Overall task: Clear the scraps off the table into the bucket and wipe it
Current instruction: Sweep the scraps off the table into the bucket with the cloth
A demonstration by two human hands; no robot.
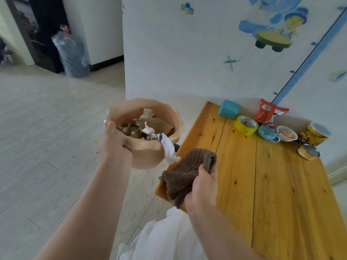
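My left hand grips the rim of a peach plastic bucket, held in the air just left of the wooden table. Inside the bucket lie paper and cardboard scraps, and a crumpled white tissue hangs over its near rim. My right hand is shut on a brown cloth, bunched over the table's left edge.
Along the table's far edge by the wall stand a teal box, a yellow tape roll, a red snack bag, a blue cup, a white bowl and two tins. Pale plank floor lies to the left.
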